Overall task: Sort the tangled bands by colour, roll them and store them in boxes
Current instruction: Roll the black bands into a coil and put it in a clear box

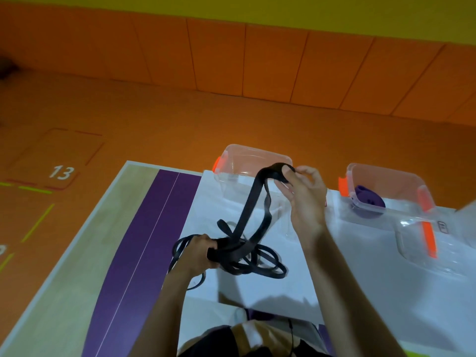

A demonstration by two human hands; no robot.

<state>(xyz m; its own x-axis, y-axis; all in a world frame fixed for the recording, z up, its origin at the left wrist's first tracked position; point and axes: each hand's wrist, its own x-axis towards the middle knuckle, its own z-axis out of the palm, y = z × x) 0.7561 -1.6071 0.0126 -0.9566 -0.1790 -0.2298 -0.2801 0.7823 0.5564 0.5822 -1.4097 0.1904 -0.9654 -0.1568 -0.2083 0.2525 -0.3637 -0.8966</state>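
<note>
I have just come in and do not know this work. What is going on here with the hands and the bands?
A person is untangling black bands over a white sheet. The left hand grips the knot of bands low near the sheet. The right hand pinches one loop and holds it up in front of the left box, which looks empty. The right box already holds a purple band. A clear lid lies beside it.
</note>
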